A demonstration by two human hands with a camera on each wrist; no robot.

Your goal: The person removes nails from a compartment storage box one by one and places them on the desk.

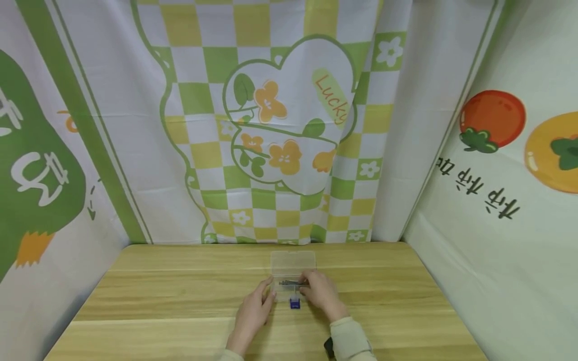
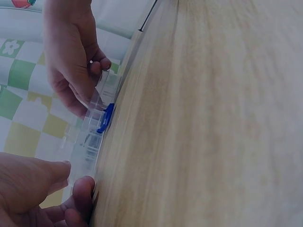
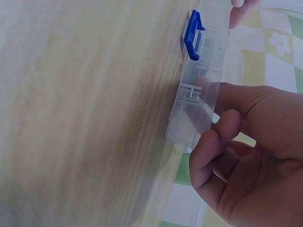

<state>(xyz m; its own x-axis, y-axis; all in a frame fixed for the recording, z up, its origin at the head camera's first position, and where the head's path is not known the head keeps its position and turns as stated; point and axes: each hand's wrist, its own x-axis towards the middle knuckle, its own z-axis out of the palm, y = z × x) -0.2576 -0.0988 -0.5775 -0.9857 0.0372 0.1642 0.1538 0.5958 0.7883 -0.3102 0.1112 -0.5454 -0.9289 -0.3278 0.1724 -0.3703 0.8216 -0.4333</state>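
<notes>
A small clear plastic box [image 1: 282,297] lies on the table with its lid [image 1: 293,263] raised at the back and a blue latch [image 1: 295,303] at its front. Several thin dark metal pieces, like screws or nails [image 1: 289,283], show crosswise in the box. At the left end, thumb and fingers of my left hand [image 1: 254,310] hold the box; the left wrist view shows the fingertips [image 2: 83,187] at its corner. My right hand [image 1: 321,291] reaches over the right end, a finger dipping behind the clear wall [image 3: 182,127]. I cannot tell whether it pinches the metal pieces.
The box stands on a wood-grain table [image 1: 180,281]. A patterned cloth [image 1: 280,210] hangs along the table's back edge, and printed side cloths [image 1: 492,260] rise at left and right. A dark object [image 1: 329,348] shows by the right sleeve.
</notes>
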